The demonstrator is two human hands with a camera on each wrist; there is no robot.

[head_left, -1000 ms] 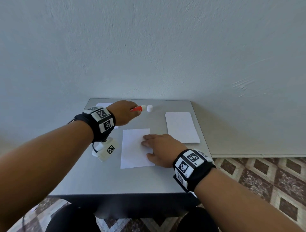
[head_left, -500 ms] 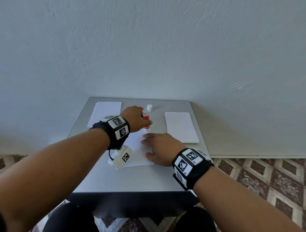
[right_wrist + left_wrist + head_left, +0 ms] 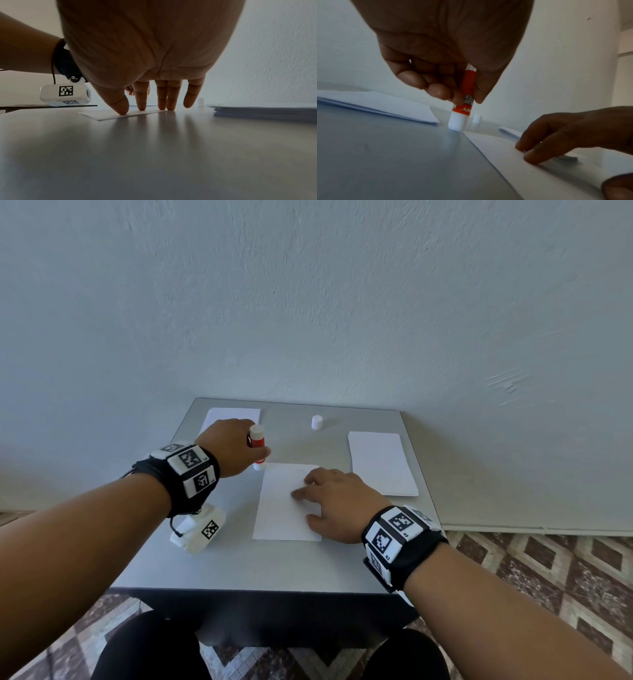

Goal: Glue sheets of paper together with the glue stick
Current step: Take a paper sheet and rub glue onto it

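left hand (image 3: 233,448): holds glue stick (image 3: 257,450), moved from 12 o'clock to sheet (image 3: 286,505) corner
right hand (image 3: 330,501): flat, pins sheet
next: likely spreading glue

Cap (image 3: 317,422) alone btwn paper stacks (image 3: 382,462)

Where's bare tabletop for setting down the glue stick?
Bare: the near strip of table between the centre sheet and the front edge; also the gap between cap and right stack. Crowded: the far left, with the left hand, glue stick and left stack.
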